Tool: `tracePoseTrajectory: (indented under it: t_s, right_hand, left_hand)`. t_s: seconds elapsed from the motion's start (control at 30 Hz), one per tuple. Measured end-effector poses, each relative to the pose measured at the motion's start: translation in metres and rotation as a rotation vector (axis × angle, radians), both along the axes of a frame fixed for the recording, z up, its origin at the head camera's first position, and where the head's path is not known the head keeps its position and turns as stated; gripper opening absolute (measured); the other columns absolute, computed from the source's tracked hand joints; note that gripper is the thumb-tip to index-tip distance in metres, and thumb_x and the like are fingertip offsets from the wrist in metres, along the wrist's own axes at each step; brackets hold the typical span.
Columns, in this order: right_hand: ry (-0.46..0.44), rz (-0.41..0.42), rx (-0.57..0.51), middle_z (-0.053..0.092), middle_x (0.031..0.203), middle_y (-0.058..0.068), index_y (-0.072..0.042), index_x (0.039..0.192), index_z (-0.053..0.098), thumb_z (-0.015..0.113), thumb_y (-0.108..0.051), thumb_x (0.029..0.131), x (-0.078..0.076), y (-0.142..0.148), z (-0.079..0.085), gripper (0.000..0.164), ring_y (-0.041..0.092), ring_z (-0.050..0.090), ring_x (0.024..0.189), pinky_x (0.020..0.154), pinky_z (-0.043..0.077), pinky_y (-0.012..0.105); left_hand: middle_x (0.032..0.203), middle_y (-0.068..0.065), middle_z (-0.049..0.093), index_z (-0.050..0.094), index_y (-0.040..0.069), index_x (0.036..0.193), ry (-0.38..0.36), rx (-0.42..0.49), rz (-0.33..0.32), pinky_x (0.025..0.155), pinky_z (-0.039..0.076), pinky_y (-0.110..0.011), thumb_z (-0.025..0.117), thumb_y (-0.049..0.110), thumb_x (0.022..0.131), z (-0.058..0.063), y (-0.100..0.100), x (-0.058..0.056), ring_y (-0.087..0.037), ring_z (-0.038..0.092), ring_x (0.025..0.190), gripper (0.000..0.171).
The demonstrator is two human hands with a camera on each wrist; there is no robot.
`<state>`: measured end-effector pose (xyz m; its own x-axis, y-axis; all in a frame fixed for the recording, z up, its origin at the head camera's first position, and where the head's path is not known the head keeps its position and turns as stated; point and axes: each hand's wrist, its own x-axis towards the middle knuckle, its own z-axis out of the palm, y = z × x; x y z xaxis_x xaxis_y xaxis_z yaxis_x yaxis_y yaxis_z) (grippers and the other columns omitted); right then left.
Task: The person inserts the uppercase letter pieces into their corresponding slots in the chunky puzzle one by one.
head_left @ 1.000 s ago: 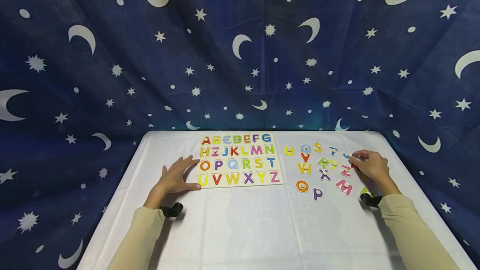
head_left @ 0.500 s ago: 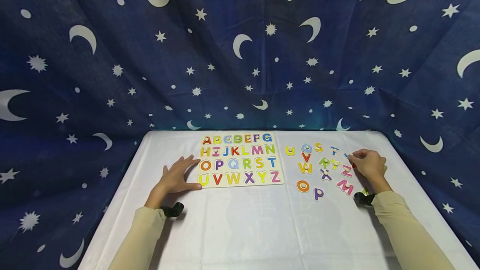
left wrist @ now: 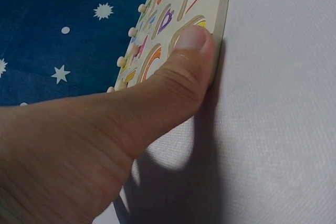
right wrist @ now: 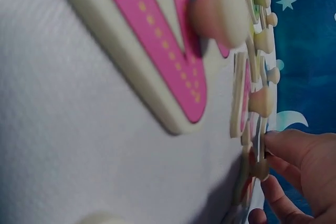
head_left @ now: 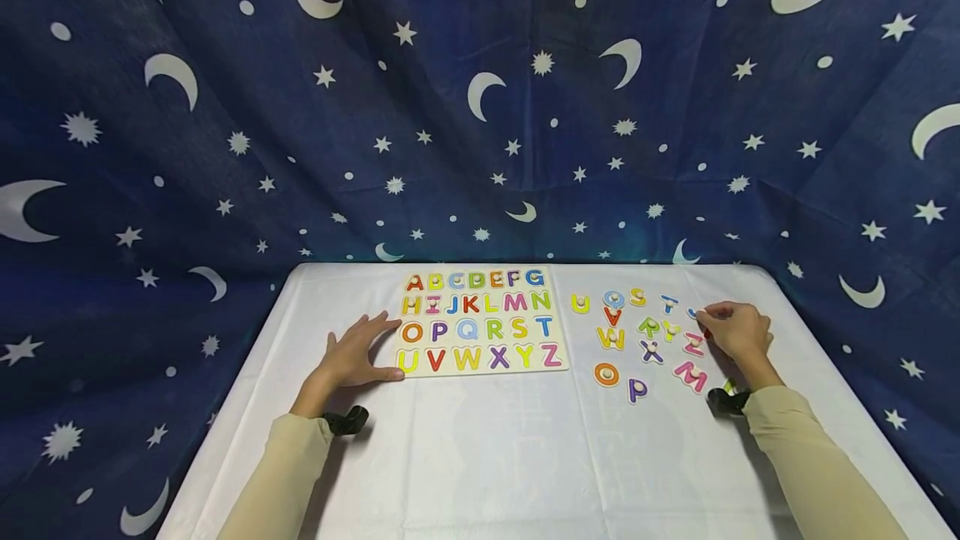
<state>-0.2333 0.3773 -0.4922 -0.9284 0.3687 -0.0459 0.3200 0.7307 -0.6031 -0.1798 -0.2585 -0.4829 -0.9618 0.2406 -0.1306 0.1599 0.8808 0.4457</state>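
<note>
My left hand [head_left: 351, 355] rests with spread fingers at the left edge of a wooden alphabet puzzle board [head_left: 480, 372]. In the left wrist view the thumb [left wrist: 191, 51] presses on the board's corner. Knobbed letters fill the board's top row and the start of the second. At the right, my right hand [head_left: 741, 332] pinches a blue letter piece [head_left: 693, 312], apparently a J, mostly hidden by the fingers. A red piece [head_left: 707, 332] shows just under the hand. The pink Z [head_left: 693, 344] and blue T [head_left: 668, 304] lie nearby.
Several loose knobbed letters lie between board and right hand, among them an orange O [head_left: 607, 374], a purple P [head_left: 637, 390] and a pink M [head_left: 690, 376]. A green piece [head_left: 731, 386] is partly hidden by the right wrist. A starry curtain [head_left: 480, 148] hangs behind the white table [head_left: 495, 457].
My right wrist and forearm have shifted slightly left, covering more of the green piece, while the fingers stay at the blue letter. My left hand and the board have not moved.
</note>
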Motion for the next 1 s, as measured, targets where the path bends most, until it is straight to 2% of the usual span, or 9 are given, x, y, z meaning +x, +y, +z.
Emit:
tracePoseTrajectory:
  t_s: [0.13,0.23,0.43,0.53,0.73,1.0]
  right_hand:
    - [0.039,0.019,0.017,0.060,0.118,0.032,0.006,0.116,0.071,0.066,-0.025,0.097,-0.002,-0.004,0.005,0.037,0.054,0.038,0.119,0.098,0.027,0.069]
    - [0.101,0.056,0.026,0.055,0.129,0.036,0.006,0.117,0.071,0.068,-0.027,0.098,-0.003,-0.010,0.012,0.038,0.054,0.041,0.117,0.095,0.030,0.067]
    - [0.286,0.145,0.028,0.059,0.129,0.034,0.005,0.113,0.074,0.071,-0.018,0.096,-0.003,-0.032,0.025,0.030,0.049,0.052,0.110,0.092,0.036,0.059]
    - [0.348,0.184,0.014,0.062,0.127,0.032,0.005,0.112,0.075,0.072,-0.016,0.095,-0.005,-0.046,0.031,0.027,0.048,0.055,0.108,0.093,0.038,0.058]
    - [0.379,0.259,-0.054,0.062,0.130,0.029,0.003,0.115,0.075,0.072,-0.017,0.096,-0.010,-0.075,0.042,0.027,0.049,0.056,0.114,0.094,0.043,0.061]
    - [0.386,0.319,-0.116,0.064,0.127,0.024,-0.001,0.116,0.076,0.072,-0.017,0.096,-0.020,-0.110,0.045,0.026,0.045,0.055,0.113,0.090,0.043,0.053]
  left_hand:
    - [0.165,-0.017,0.033,0.049,0.018,0.153,0.000,-0.006,0.003,0.107,0.005,-0.087,0.090,0.055,0.071,-0.002,-0.001,0.000,-0.046,0.022,0.152,0.099]
    - [0.164,-0.017,0.034,0.049,0.018,0.153,0.008,-0.001,0.002,0.106,0.005,-0.087,0.090,0.055,0.071,-0.002,-0.002,0.000,-0.046,0.022,0.152,0.099]
    - [0.164,-0.018,0.034,0.049,0.018,0.153,0.013,-0.011,-0.009,0.106,0.006,-0.087,0.089,0.056,0.071,-0.003,-0.001,-0.001,-0.047,0.023,0.152,0.099]
    - [0.164,-0.017,0.034,0.049,0.018,0.153,0.004,-0.014,-0.003,0.107,0.006,-0.087,0.089,0.056,0.071,-0.003,0.000,-0.001,-0.046,0.023,0.152,0.099]
    - [0.165,-0.017,0.032,0.048,0.018,0.154,-0.012,-0.015,0.012,0.107,0.004,-0.086,0.090,0.055,0.071,-0.002,0.001,0.000,-0.046,0.021,0.153,0.099]
    - [0.165,-0.017,0.033,0.048,0.018,0.154,-0.003,-0.024,0.018,0.107,0.005,-0.086,0.090,0.055,0.071,-0.001,0.002,0.000,-0.045,0.022,0.153,0.099]
